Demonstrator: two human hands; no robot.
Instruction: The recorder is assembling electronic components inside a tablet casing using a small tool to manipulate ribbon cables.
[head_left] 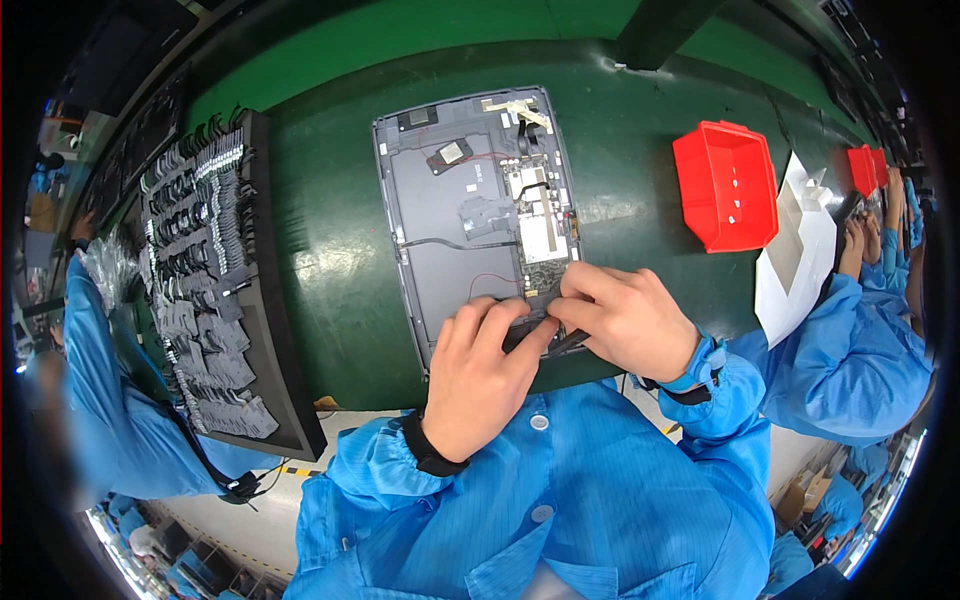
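Ideally, left hand [485, 362] and right hand [628, 318] work lightly at the shell's [440, 280] near end. Whether either grip is clamped is unclear.

An opened device [480, 225], green workbench [335, 300] and blue-coated workers [845, 360] mark an electronics factory.

The person wears a bright blue work coat of thin cloth [620, 480], with fine stripes in it. At six o'clock there are two round, pale buttons [543, 513], and below them a pointed blue collar [505, 577]. Toward seven o'clock, the wrinkled left sleeve [375, 458] finishes in a black cuff [428, 452]. At four o'clock, the right sleeve [738, 400] has a similar dark cuff [690, 396], and beside it sits a blue wrist strap [703, 365].
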